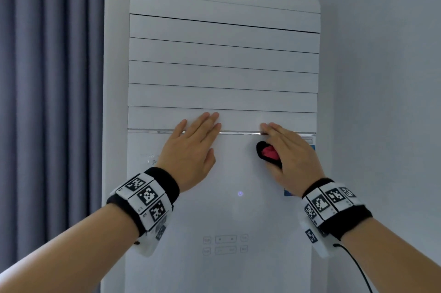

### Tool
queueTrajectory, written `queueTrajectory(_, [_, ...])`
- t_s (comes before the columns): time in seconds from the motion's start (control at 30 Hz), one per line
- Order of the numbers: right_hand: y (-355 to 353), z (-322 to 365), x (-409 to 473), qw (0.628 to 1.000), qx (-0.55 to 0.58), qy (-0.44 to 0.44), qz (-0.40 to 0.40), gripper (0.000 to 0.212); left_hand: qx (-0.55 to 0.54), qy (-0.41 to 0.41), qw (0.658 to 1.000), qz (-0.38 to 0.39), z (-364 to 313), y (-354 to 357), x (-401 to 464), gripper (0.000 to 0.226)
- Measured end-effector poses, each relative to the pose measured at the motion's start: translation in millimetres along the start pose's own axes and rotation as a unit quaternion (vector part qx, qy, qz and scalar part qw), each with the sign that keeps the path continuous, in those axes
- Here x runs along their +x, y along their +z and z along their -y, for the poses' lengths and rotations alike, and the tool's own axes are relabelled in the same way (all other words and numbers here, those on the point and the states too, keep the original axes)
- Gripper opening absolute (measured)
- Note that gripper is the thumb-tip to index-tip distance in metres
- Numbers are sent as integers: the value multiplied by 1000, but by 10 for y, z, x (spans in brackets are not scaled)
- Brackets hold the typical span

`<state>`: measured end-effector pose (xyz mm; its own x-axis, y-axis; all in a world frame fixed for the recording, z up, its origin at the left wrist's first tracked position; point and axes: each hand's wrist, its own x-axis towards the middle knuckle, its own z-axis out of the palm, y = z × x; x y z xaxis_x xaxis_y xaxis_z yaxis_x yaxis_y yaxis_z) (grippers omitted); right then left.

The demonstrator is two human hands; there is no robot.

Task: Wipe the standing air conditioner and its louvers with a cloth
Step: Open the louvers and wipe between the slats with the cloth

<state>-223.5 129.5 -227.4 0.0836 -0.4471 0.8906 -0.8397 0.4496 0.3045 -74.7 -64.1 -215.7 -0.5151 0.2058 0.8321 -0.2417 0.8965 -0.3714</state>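
Louvers [224,63] run across the upper half of the standing air conditioner [222,209], a stack of flat white slats closed flush with the front, each with its long axis lying side to side and sloping a little down toward the right in this wide view. They sit directly above both hands, so the coming stroke, as I judge it, goes upward and then sideways along a slat. The cloth [268,153], dark with a pink-red patch, is pressed against the front panel just below the silver trim strip [238,132] that marks the bottom of the lowest slat. The right hand [288,152] covers most of it, fingers laid nearly straight over it and reaching up and to the left across the strip; the thumb appears tucked under the cloth's lower edge, but whether it truly pinches the cloth I cannot tell. The left hand [193,152] lies flat and spread on the panel, holding nothing, its fingertips already over the strip and touching the lowest slat. Being the one with the cloth, the right hand is the one that matters, and the lowest slat lies just above it. The unit itself stands upright between a grey curtain [47,78] and a pale wall [381,54], with a small lit power light [240,193] and faint buttons [225,243] lower on the panel.
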Motion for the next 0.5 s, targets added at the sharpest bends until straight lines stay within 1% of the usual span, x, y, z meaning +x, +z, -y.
queueTrajectory(0.1, [-124, -4, 189, 999, 18, 23, -30, 46, -66, 0, 996, -67, 11, -124, 188, 35])
queueTrajectory(0.13, [-163, -8, 290, 999, 24, 27, -36, 45, -74, -3, 994, -84, 25, -177, 288, 34])
queueTrajectory(0.17, [-189, -3, 389, 998, 28, 28, -39, 45, -69, -6, 994, -86, 40, -225, 387, 37])
queueTrajectory(0.2, [-206, 6, 490, 999, 29, 26, -36, 47, -50, -8, 996, -69, 56, -262, 485, 43])
queueTrajectory(0.27, [-199, 47, 622, 999, 31, 22, -17, 56, 5, -12, 1000, -1, 87, -269, 615, 57])
queueTrajectory(0.33, [-139, 91, 628, 999, 28, 17, -4, 61, 48, -10, 998, 48, 98, -188, 637, 61])
queueTrajectory(0.43, [-13, 90, 474, 999, 26, 6, 22, 65, 79, 8, 995, 68, 86, -26, 534, 61])
queueTrajectory(0.5, [61, 44, 368, 999, 20, -5, 34, 59, 88, 19, 994, 60, 106, 32, 470, 61])
